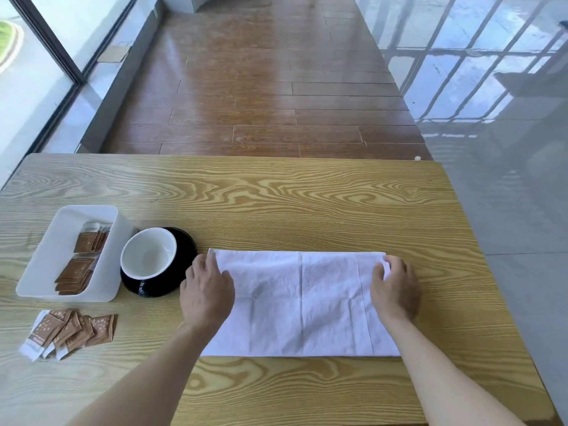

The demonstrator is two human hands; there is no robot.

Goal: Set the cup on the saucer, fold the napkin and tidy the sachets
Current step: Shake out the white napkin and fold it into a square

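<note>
Pinching the far corners of the napkin, left hand at 9 o'clock, right hand at 3; soft, limp cloth, best held by corners.

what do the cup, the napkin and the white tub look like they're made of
Cup: likely glazed ceramic, glossy, white inside, black outside with bright highlights.
Napkin: woven cloth by the look, matte white, with soft creases and fold lines.
Tub: probably plastic, smooth satin white, thin walls and rounded corners.
</note>
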